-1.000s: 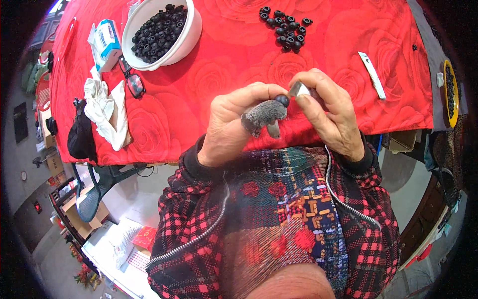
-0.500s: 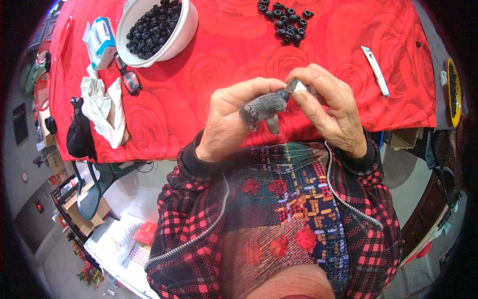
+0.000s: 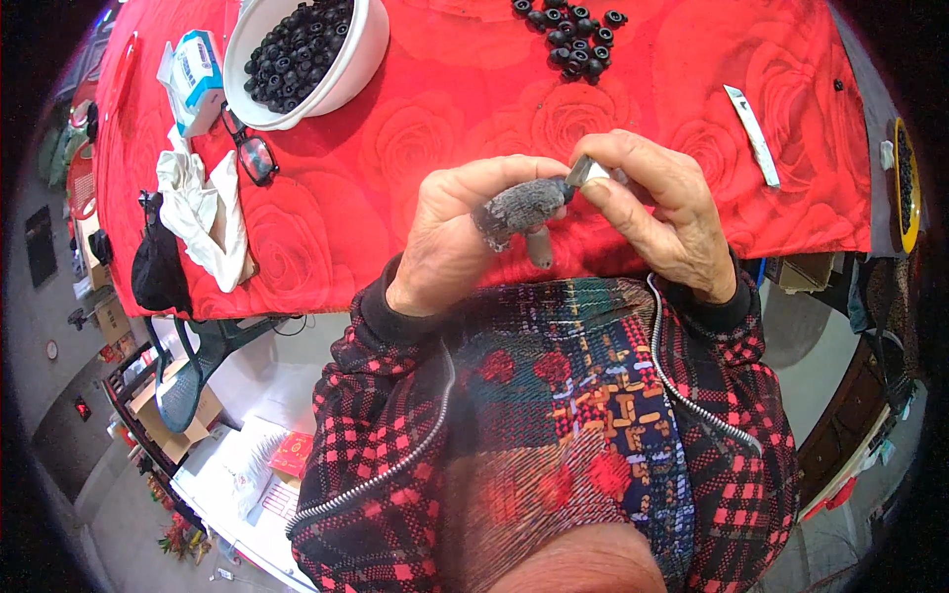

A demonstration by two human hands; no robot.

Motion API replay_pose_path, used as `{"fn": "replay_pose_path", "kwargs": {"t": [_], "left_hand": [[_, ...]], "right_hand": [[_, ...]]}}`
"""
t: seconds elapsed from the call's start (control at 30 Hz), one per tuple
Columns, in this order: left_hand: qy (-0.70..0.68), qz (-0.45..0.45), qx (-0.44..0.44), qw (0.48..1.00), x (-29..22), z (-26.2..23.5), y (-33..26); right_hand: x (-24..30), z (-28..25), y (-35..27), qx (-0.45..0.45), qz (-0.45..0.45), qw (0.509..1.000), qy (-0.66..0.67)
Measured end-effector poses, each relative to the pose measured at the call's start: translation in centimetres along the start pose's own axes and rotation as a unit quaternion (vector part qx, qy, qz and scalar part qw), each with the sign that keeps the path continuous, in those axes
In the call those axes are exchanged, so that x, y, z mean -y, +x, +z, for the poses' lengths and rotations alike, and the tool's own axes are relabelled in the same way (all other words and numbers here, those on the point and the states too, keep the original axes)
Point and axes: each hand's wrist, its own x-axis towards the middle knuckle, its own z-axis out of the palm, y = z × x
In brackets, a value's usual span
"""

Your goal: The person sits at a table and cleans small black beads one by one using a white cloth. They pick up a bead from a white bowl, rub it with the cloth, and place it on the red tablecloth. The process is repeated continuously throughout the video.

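Note:
My left hand [image 3: 435,222] is closed around a small black rubber part [image 3: 569,190], mostly hidden by its fingers. A fuzzy grey sleeve [image 3: 519,206] covers one of these fingers; another grey-tipped finger pokes out below it. Between thumb and fingers, my right hand [image 3: 677,212] pinches a short metal blade [image 3: 581,170] with a white wrapping at its grip end. The blade's edge meets the black part or lies right beside it. Both hands are held above the near edge of the red rose-patterned tablecloth [image 3: 415,133].
A white bowl [image 3: 373,54] full of similar black parts stands far left. Loose black parts [image 3: 580,44] lie at the far middle. Glasses [image 3: 257,158], a blue-white box [image 3: 203,84] and white cloth gloves [image 3: 193,203] are left. A white strip [image 3: 753,138] and yellow tray [image 3: 911,234] are right.
The blade has turned slightly against the black part, which now shows less between the fingers. Both hands stay nearly in place, and the view has shifted a little.

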Motion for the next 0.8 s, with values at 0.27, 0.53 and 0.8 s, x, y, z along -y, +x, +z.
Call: {"fn": "replay_pose_path", "kwargs": {"t": [0.27,0.53,0.8], "left_hand": [[-0.040,-0.025,0.001,0.999,-0.1,0.0,-0.2],[-0.071,-0.031,-0.001,0.997,0.4,0.1,-0.1],[-0.058,-0.031,-0.007,0.998,0.8,0.3,0.2]], "right_hand": [[-0.5,0.0,0.0,0.012,0.010,0.999,0.033],[-1.2,-0.4,0.2,0.050,0.014,0.997,0.057],[-1.6,-0.7,0.2,0.076,0.036,0.993,0.081]]}}
